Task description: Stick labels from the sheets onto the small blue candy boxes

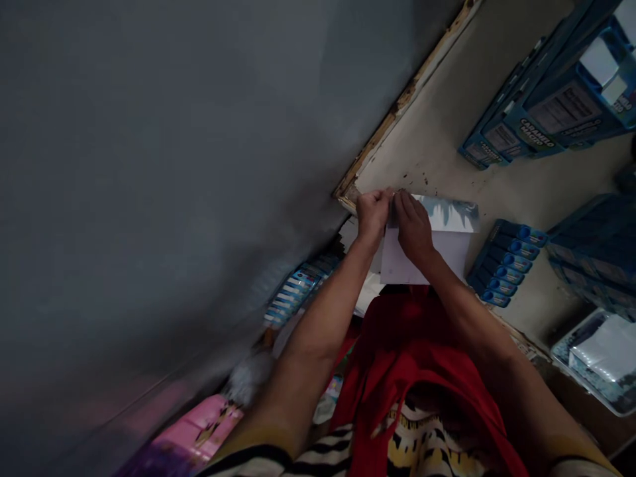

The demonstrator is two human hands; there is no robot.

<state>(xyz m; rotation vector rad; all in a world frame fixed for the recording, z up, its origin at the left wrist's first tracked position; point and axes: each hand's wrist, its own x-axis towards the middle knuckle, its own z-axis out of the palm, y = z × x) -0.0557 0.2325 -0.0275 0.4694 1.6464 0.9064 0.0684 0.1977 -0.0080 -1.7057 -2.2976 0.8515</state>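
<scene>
My left hand (373,212) is closed in a pinch at the upper left corner of a white sheet (405,262), close to the table's corner. Beside it, my right hand (414,224) lies over the sheet's upper left part, its fingertips pressed together and nearly meeting those of the left. What the fingertips pinch is too small and dark to make out. Along the sheet's far side runs a shiny, see-through strip (450,213), perhaps plastic film. The near edge of the sheet reaches the red apron (422,331) on my body.
On the pale worn table (397,156) stand blue candy boxes (536,129) and a row of small blue packs (507,262). A clear plastic pack (603,354) lies at right. A grey wall (173,165) rises on the left, with a pink package (203,424) below.
</scene>
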